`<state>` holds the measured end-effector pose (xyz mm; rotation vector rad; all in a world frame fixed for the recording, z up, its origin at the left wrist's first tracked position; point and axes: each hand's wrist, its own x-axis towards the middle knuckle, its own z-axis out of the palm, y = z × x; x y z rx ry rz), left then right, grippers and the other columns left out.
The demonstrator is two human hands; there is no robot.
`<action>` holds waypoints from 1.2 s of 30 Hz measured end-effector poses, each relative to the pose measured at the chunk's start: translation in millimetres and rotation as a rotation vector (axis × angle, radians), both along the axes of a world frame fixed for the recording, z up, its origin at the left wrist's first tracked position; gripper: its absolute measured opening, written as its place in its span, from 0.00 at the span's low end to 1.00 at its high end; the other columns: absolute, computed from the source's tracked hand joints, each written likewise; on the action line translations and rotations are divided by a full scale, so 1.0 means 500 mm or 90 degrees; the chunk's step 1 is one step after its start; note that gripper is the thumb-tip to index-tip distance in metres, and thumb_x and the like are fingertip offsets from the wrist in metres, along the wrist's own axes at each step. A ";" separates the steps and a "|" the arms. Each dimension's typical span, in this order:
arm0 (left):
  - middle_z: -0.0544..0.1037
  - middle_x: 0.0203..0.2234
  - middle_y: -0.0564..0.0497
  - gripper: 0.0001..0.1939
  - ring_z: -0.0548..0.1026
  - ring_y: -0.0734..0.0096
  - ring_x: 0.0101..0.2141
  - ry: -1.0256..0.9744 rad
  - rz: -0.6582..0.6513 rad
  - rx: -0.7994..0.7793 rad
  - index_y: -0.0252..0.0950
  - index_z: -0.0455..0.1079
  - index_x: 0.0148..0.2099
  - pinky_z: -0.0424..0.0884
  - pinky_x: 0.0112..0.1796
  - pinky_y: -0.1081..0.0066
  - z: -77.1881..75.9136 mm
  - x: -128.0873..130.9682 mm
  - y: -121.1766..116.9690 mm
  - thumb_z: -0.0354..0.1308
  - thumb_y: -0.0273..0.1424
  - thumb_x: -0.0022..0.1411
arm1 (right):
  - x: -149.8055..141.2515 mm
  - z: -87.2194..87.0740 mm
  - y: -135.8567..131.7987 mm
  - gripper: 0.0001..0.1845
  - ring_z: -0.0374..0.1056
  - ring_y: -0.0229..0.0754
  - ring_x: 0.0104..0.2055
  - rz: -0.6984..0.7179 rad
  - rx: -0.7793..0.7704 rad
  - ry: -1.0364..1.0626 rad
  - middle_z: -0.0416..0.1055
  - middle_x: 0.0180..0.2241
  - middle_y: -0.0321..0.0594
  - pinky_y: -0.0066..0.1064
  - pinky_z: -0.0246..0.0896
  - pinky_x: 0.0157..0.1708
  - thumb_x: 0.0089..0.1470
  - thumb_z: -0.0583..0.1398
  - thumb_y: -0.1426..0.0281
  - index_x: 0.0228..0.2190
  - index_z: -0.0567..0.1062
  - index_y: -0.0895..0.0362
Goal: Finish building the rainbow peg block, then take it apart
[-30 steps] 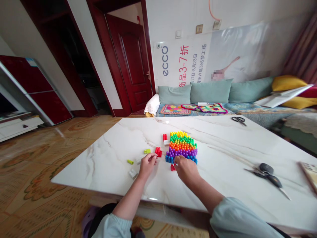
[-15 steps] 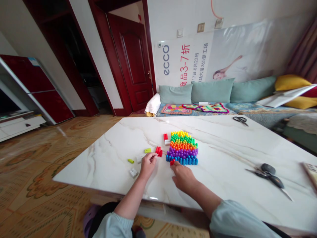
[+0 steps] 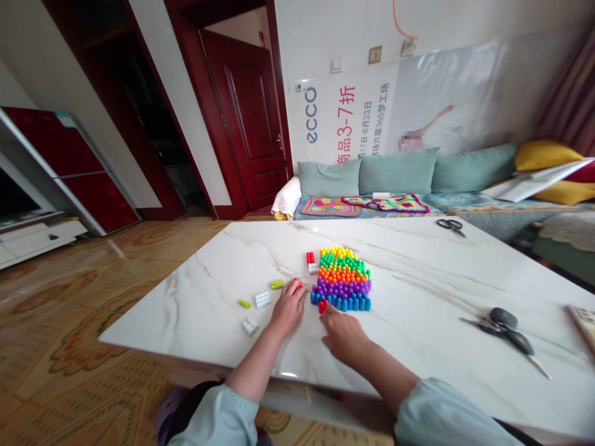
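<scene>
Left hand [image 3: 287, 310] has shifted onto red plastic pegs [image 3: 299, 285]; fingers [image 3: 290, 293] clenched or released, unclear.

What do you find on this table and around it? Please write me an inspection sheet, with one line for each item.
surface: white marble-veined table top
job's things: flat block of round-headed plastic pegs in blue, purple, orange, green and yellow rows; small red plastic peg at its front edge
hands: left hand over red pegs, which it mostly hides; right hand just behind the small red plastic peg
clutter: black-handled steel scissors; small white plastic block
cables: thin orange cable high on the wall; on the table, nothing seen
surroundings: pale green sofa cushions; dark red wooden door
</scene>
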<state>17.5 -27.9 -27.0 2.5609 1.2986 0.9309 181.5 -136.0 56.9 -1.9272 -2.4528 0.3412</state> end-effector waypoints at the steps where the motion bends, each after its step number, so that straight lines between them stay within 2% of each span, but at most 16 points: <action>1: 0.67 0.55 0.43 0.16 0.63 0.57 0.56 -0.015 0.013 0.005 0.38 0.71 0.48 0.62 0.55 0.56 0.002 0.000 -0.003 0.48 0.23 0.61 | 0.000 0.002 -0.001 0.16 0.72 0.50 0.44 0.001 -0.002 -0.002 0.68 0.50 0.50 0.35 0.66 0.40 0.48 0.59 0.74 0.41 0.75 0.61; 3: 0.70 0.50 0.44 0.12 0.67 0.59 0.51 -0.036 0.031 0.018 0.38 0.73 0.41 0.65 0.52 0.57 0.005 -0.001 -0.009 0.49 0.23 0.61 | 0.000 0.004 -0.002 0.16 0.72 0.50 0.44 0.004 -0.006 -0.003 0.68 0.50 0.50 0.35 0.66 0.40 0.48 0.59 0.74 0.41 0.75 0.61; 5: 0.72 0.47 0.44 0.11 0.69 0.60 0.48 -0.059 0.036 0.035 0.37 0.72 0.39 0.66 0.51 0.57 0.008 -0.003 -0.012 0.49 0.23 0.61 | 0.000 0.005 -0.004 0.16 0.72 0.50 0.44 0.006 -0.007 -0.003 0.67 0.51 0.51 0.35 0.66 0.40 0.48 0.59 0.74 0.41 0.75 0.61; 7: 0.73 0.43 0.44 0.12 0.70 0.60 0.46 -0.115 0.039 0.045 0.37 0.71 0.41 0.66 0.50 0.57 0.008 -0.006 -0.012 0.48 0.22 0.60 | 0.001 0.004 -0.004 0.16 0.72 0.51 0.44 0.005 -0.006 0.000 0.68 0.50 0.51 0.36 0.66 0.39 0.48 0.59 0.74 0.41 0.75 0.61; 9: 0.74 0.42 0.43 0.13 0.71 0.61 0.45 -0.231 0.070 0.031 0.36 0.69 0.46 0.69 0.48 0.58 0.007 -0.011 -0.012 0.46 0.24 0.62 | 0.003 0.003 -0.002 0.15 0.72 0.51 0.44 0.003 -0.001 0.008 0.68 0.50 0.50 0.36 0.66 0.39 0.49 0.59 0.73 0.41 0.76 0.60; 11: 0.73 0.45 0.42 0.14 0.74 0.63 0.42 -0.396 0.120 -0.031 0.36 0.66 0.49 0.73 0.41 0.63 0.008 -0.015 -0.015 0.46 0.27 0.64 | 0.004 0.002 0.000 0.15 0.72 0.51 0.44 0.001 0.008 0.025 0.69 0.49 0.50 0.35 0.65 0.39 0.50 0.60 0.72 0.41 0.76 0.59; 13: 0.73 0.47 0.42 0.16 0.76 0.65 0.38 -0.570 0.135 -0.142 0.36 0.63 0.53 0.74 0.34 0.67 0.012 -0.018 -0.025 0.50 0.34 0.64 | 0.006 0.000 0.004 0.16 0.72 0.50 0.44 -0.003 0.029 0.061 0.71 0.47 0.49 0.35 0.65 0.39 0.50 0.60 0.72 0.43 0.75 0.58; 16: 0.75 0.44 0.42 0.25 0.77 0.64 0.37 -0.723 0.036 -0.354 0.36 0.62 0.54 0.74 0.33 0.69 0.024 -0.016 -0.049 0.60 0.40 0.57 | 0.004 -0.002 0.011 0.20 0.71 0.48 0.45 -0.034 0.079 0.178 0.74 0.44 0.46 0.33 0.64 0.40 0.50 0.60 0.71 0.47 0.72 0.57; 18: 0.77 0.41 0.43 0.26 0.78 0.63 0.38 -0.746 -0.037 -0.466 0.35 0.65 0.51 0.74 0.34 0.69 0.034 -0.012 -0.066 0.65 0.40 0.52 | 0.000 -0.005 0.016 0.21 0.72 0.45 0.41 -0.074 0.103 0.286 0.75 0.41 0.44 0.31 0.64 0.39 0.50 0.61 0.70 0.48 0.70 0.57; 20: 0.78 0.40 0.43 0.25 0.78 0.63 0.36 -0.750 -0.081 -0.537 0.34 0.68 0.46 0.74 0.34 0.70 0.043 -0.009 -0.079 0.69 0.40 0.49 | -0.004 -0.009 0.022 0.20 0.73 0.42 0.34 -0.111 0.113 0.397 0.76 0.36 0.42 0.29 0.64 0.34 0.50 0.61 0.69 0.46 0.70 0.58; 23: 0.79 0.37 0.44 0.24 0.78 0.65 0.33 -0.737 -0.125 -0.606 0.33 0.70 0.43 0.75 0.34 0.68 0.052 -0.005 -0.089 0.71 0.37 0.45 | -0.006 -0.015 0.028 0.11 0.71 0.37 0.24 -0.126 0.103 0.537 0.76 0.29 0.38 0.26 0.63 0.26 0.52 0.58 0.69 0.39 0.72 0.59; 25: 0.79 0.36 0.44 0.23 0.78 0.65 0.33 -0.726 -0.145 -0.627 0.33 0.69 0.42 0.75 0.35 0.67 0.054 -0.004 -0.091 0.71 0.36 0.46 | -0.003 -0.015 0.031 0.07 0.70 0.36 0.22 -0.126 0.096 0.589 0.74 0.25 0.36 0.25 0.63 0.24 0.51 0.56 0.70 0.33 0.73 0.58; 29: 0.79 0.36 0.45 0.23 0.79 0.64 0.33 -0.740 -0.128 -0.602 0.34 0.67 0.42 0.76 0.34 0.67 0.049 -0.002 -0.086 0.71 0.36 0.47 | 0.018 0.001 0.037 0.07 0.70 0.38 0.23 -0.151 0.138 0.569 0.73 0.22 0.36 0.26 0.63 0.26 0.48 0.58 0.71 0.30 0.75 0.58; 33: 0.79 0.35 0.46 0.25 0.79 0.65 0.33 -0.784 -0.079 -0.567 0.34 0.66 0.43 0.75 0.34 0.68 0.043 0.000 -0.074 0.71 0.36 0.46 | 0.053 0.028 0.045 0.09 0.71 0.42 0.34 -0.165 0.247 0.472 0.76 0.32 0.42 0.30 0.63 0.35 0.47 0.59 0.71 0.32 0.79 0.57; 36: 0.79 0.36 0.46 0.26 0.79 0.66 0.33 -0.807 -0.060 -0.555 0.34 0.67 0.45 0.75 0.34 0.69 0.041 0.001 -0.069 0.71 0.38 0.47 | 0.080 0.044 0.049 0.13 0.70 0.42 0.36 -0.208 0.290 0.447 0.76 0.36 0.43 0.31 0.63 0.38 0.48 0.57 0.71 0.36 0.78 0.58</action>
